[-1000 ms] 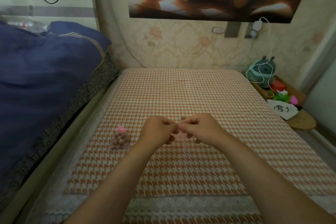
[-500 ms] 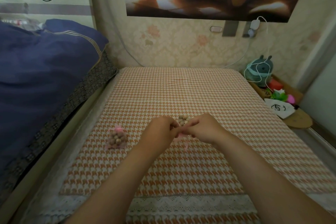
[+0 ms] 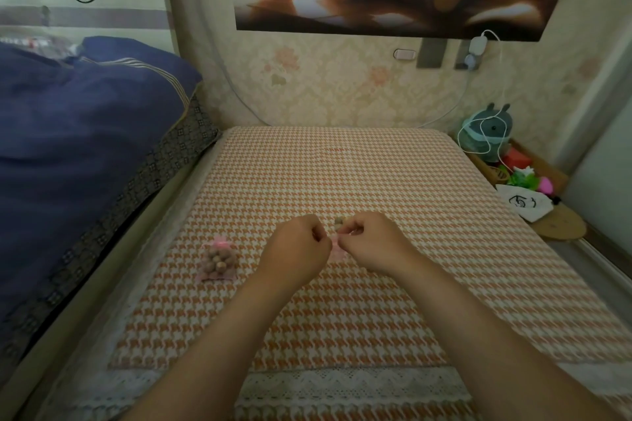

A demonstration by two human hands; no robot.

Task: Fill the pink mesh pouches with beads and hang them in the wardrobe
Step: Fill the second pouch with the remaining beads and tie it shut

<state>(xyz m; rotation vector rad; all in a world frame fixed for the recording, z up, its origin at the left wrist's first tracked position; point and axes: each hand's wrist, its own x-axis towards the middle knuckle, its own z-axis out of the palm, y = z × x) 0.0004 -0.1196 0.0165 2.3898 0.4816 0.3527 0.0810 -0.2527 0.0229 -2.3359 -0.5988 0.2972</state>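
While hands [image 3: 297, 244] [image 3: 368, 240] pinch it, pink pouch [image 3: 337, 250], half-hidden

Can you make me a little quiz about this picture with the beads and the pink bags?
1. True or false: the filled pink mesh pouch lies left of the left hand.
2. What do the left hand and right hand hold between them? A) a spoon B) a second pink mesh pouch C) a phone
3. Fill in: the quilt beside the houndstooth mat is ___.
Key: 1 true; 2 B; 3 blue.
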